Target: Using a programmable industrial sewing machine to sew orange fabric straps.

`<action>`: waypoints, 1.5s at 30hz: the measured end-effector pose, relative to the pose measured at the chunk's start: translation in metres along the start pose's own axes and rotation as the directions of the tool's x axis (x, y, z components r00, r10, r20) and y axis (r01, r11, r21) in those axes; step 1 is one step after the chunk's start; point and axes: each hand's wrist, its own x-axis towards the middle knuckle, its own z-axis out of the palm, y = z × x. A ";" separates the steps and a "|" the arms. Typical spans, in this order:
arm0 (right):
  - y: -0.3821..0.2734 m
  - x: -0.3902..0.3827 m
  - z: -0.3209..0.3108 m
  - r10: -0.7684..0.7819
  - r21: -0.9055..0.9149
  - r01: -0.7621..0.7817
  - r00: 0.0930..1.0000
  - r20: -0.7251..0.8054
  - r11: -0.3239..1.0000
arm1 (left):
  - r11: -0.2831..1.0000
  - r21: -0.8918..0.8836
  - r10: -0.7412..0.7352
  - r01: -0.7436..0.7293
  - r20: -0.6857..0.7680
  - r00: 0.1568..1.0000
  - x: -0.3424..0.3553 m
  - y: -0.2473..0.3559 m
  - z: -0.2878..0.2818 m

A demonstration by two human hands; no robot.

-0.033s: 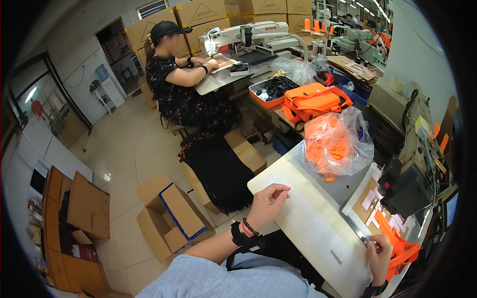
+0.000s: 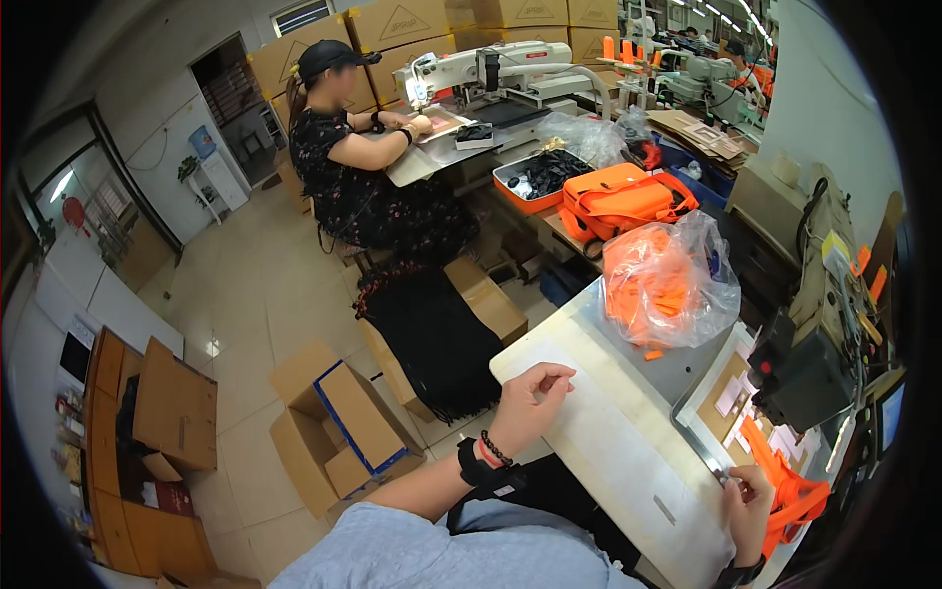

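My left hand (image 2: pixel 535 401) rests at the near left edge of the white worktable (image 2: pixel 589 432). Its fingers are loosely curled toward the thumb, and nothing shows in them. At the table's right side my right hand (image 2: pixel 751 501) is closed, fingertips against the metal edge of a flat sewing template (image 2: pixel 726 402). Whatever it grips there is too small to make out. Orange webbing straps (image 2: pixel 785 481) lie across the template, just beyond that hand. A small grey metal strip (image 2: pixel 664 508) is on the tabletop between my hands.
A clear bag of orange pieces (image 2: pixel 653 285) sits at the table's far end. A sewing machine head (image 2: pixel 810 368) stands at right. Black cords (image 2: pixel 432 339) lie over cartons beside an open cardboard box (image 2: pixel 358 422). A co-worker (image 2: pixel 353 157) works at another machine.
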 end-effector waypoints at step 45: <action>-0.005 -0.002 -0.013 -0.215 0.051 0.226 0.964 -0.159 0.973 | 0.817 0.420 0.230 -0.396 0.392 0.891 0.189 0.057 0.077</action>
